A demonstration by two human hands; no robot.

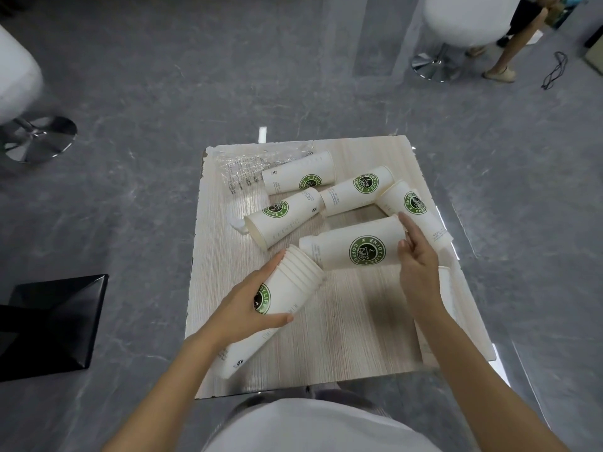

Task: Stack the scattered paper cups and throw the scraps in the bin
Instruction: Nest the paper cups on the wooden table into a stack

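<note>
Several white paper cups with green coffee logos lie on their sides on a small wooden table [342, 337]. My left hand [251, 305] grips a nested stack of cups [293, 282], its open rims pointing up and right. My right hand [417, 265] holds the wide end of a single lying cup [355, 246], whose base points at the stack's mouth. Behind it lie three more cups [298, 172] [357, 189] [284, 215], and another cup [409, 205] at the right. A crumpled clear plastic wrapper [251, 164] lies at the table's far left corner. A small white scrap [237, 225] sits by the left edge.
A black box-shaped object [52, 321] stands on the grey floor left of the table. White stools with chrome bases stand at far left [36, 138] and far right [434, 65]. Another person's legs [509, 57] and a black cable [554, 70] are at the top right.
</note>
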